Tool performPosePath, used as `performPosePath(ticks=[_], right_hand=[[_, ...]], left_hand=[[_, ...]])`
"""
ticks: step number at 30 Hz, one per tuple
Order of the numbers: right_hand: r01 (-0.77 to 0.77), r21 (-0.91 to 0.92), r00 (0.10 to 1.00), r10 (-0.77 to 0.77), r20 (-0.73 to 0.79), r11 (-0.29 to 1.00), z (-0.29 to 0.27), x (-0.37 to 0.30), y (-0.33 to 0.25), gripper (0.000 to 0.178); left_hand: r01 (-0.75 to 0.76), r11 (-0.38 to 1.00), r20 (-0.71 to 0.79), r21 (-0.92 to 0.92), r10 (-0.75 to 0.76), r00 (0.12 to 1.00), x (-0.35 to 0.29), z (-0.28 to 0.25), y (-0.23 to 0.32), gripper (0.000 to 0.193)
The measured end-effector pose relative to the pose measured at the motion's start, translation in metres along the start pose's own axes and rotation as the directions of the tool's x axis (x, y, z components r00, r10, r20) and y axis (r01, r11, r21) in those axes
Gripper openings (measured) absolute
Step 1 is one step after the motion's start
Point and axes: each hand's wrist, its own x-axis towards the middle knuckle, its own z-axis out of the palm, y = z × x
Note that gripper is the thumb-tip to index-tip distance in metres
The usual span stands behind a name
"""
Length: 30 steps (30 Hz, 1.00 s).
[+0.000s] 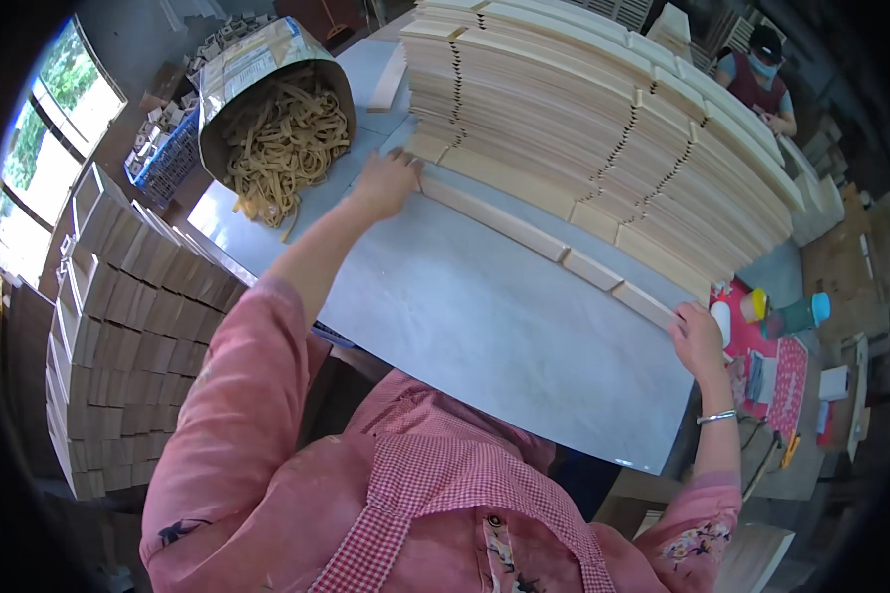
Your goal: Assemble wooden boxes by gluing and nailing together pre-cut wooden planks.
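A row of pale wooden slats (494, 214), one long and two shorter pieces laid end to end, lies across the grey table in front of a tall stack of slats. My left hand (386, 185) grips the row's left end, its fingers bent over the wood. At the opposite end, my right hand (699, 339) closes its thumb and fingers on the last short piece. Parts of the fingers on both hands are hidden. Behind the row, the stack of wooden slats (544, 109) rises in layers, with jagged dark lines where the piece ends meet.
A bag (267, 59) spilling tan bands (287, 148) lies at the back left, beside a blue crate (168, 148). More wooden pieces (133, 356) are piled left of the table (465, 306). A teal-lidded jar (801, 313) stands at right. A co-worker (756, 84) is behind the stack.
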Motion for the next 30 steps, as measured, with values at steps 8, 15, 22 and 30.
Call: performPosePath(ticks=[8,15,22,30], right_hand=[[-0.194,-0.186,0.980,0.183,-0.076,0.963,-0.009,-0.037,-0.046,0.024],[-0.143,0.026,0.985,0.140,0.105,0.989,0.019,-0.048,-0.142,0.060],[-0.168,0.463,0.986,0.148,0.078,0.871,0.041,-0.038,-0.197,0.037],[0.198,0.041,0.979,-0.195,-0.057,0.979,0.073,-0.030,-0.254,0.021]], left_hand=[[0.006,0.978,0.651,-0.210,0.135,0.747,-0.009,-0.064,0.028,0.040],[0.201,0.863,0.633,-0.464,0.164,0.757,-0.045,-0.083,0.072,0.035],[0.567,0.593,0.683,-0.572,-0.039,0.730,-0.051,-0.066,0.058,0.034],[0.410,0.637,0.537,-0.653,0.007,0.844,-0.067,-0.046,0.062,0.035]])
